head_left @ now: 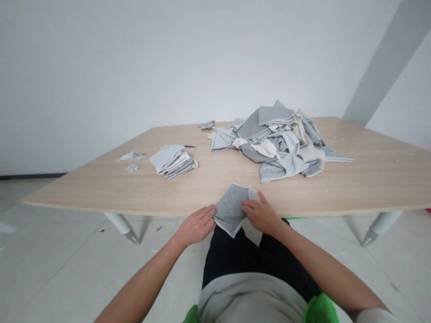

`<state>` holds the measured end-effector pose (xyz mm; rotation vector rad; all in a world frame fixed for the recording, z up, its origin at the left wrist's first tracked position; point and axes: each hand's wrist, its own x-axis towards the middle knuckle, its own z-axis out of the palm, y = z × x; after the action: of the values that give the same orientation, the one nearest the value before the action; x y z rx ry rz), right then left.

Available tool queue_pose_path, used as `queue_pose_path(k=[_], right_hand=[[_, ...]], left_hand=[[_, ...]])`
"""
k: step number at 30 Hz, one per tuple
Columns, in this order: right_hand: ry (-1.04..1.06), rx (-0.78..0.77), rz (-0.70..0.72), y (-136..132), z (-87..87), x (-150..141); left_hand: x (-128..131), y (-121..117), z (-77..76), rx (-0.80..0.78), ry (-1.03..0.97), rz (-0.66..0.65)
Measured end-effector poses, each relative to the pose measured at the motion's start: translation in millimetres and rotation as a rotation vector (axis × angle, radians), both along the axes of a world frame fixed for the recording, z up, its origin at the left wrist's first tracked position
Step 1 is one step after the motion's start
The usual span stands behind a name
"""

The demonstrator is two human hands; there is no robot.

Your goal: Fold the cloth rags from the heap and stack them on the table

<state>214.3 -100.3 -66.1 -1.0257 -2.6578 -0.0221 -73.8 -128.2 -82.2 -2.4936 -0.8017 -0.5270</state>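
Observation:
A grey fabric piece (232, 206) with pale stitched edges is held at the table's front edge, its lower corner hanging over my lap. My left hand (199, 224) pinches its left edge, thumb hidden beneath the cloth. On the other side, my right hand (261, 213) grips the right edge with its fingers bent over the top, one finger sticking out. A small folded pale bit shows at the upper right corner of the piece, beside the right fingers.
A large heap of grey and cream fabric pieces (283, 139) lies at the back right. Left of centre sits a neater stack of pieces (175, 162), with a thin dark tool (190, 146) behind it. Thread scraps (131, 156) lie farther left. One small cloth (206, 125) rests near the wall.

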Motion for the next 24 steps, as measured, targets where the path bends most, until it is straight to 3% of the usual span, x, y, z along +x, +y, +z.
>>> queue_pose_path(k=[8, 15, 24], right_hand=[[0.013, -0.002, -0.107, 16.9, 2.5, 6.2], [-0.138, 0.051, -0.132, 66.4, 14.7, -12.1], [-0.219, 0.074, -0.042, 129.7, 17.9, -50.2]], left_hand=[[-1.1, -1.4, -0.2, -0.018, -0.019, -0.016], [-7.6, -5.4, 6.8, 0.056, 0.082, -0.045], [9.7, 5.1, 12.8, 0.115, 0.194, -0.035]])
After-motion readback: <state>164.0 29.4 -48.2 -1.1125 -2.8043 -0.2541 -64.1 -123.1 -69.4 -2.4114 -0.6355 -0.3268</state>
